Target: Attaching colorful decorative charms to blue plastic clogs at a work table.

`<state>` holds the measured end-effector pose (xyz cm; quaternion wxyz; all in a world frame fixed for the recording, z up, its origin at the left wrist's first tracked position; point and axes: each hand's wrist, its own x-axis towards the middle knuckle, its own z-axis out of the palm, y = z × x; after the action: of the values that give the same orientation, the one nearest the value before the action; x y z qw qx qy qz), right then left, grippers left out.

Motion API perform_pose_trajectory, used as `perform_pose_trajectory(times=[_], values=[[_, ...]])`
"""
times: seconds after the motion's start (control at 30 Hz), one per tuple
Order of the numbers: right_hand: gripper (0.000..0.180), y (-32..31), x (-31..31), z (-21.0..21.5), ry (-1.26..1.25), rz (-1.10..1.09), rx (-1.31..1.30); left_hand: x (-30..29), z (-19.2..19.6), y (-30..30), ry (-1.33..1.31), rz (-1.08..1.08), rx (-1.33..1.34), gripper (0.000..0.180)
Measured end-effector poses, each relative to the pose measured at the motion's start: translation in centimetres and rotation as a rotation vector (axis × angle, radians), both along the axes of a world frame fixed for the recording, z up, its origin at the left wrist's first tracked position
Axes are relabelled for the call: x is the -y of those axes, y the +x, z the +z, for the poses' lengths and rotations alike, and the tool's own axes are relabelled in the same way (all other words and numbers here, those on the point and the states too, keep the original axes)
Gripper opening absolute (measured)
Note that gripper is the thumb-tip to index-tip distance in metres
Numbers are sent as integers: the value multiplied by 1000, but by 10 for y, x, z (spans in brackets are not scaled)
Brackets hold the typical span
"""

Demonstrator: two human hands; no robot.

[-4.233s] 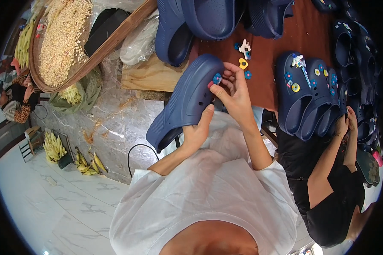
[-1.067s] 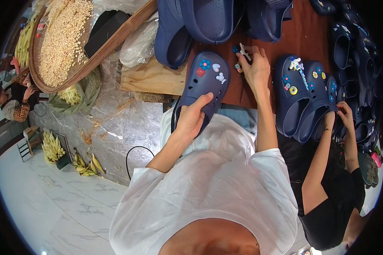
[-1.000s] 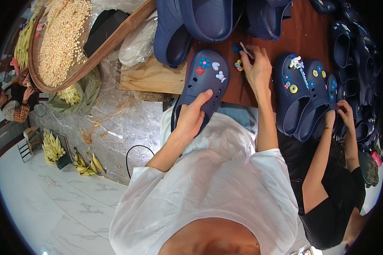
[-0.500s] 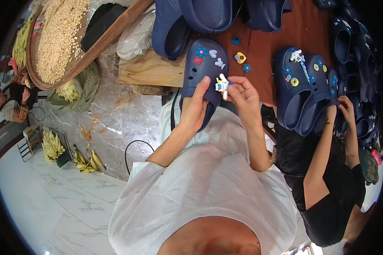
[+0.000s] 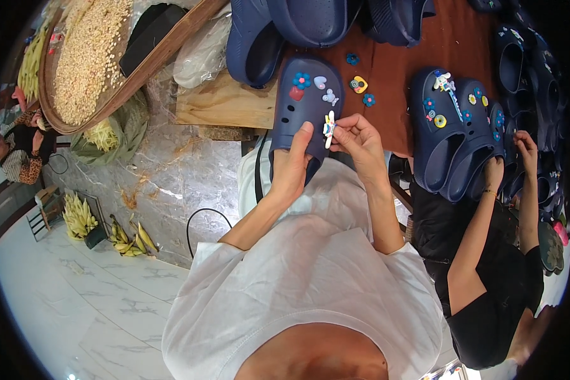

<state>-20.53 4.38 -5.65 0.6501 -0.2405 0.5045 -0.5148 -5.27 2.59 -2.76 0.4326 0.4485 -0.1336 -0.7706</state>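
Note:
My left hand grips a navy clog at its foot opening, thumb on top and fingers inside. The clog's toe points away from me. Near the toe sit a blue flower charm, a red charm, a pale heart charm and a pale mouse-shaped charm. Between thumb and fingers, my right hand pinches a white cartoon-figure charm at the clog's right edge. Whether the charm touches the clog I cannot tell.
On the brown tabletop lie a yellow charm and blue flower charms. Other navy clogs stand at the back. At right, decorated clogs sit before a co-worker's hands. A grain tray is at left.
The white charm has turned more edge-on and shifted slightly left in my right hand. The clog has tilted a little. The co-worker's farther hand has lifted away from the clogs.

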Motion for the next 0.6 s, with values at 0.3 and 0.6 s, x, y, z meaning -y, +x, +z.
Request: perform_pose_trajectory(times=[0.3, 0.6], values=[[14, 2, 2, -2, -60, -12, -31, -10, -3, -5, -45, 49, 40, 36], [14, 1, 6, 0, 81, 31, 45, -18, 6, -5, -227, -104, 177, 35]])
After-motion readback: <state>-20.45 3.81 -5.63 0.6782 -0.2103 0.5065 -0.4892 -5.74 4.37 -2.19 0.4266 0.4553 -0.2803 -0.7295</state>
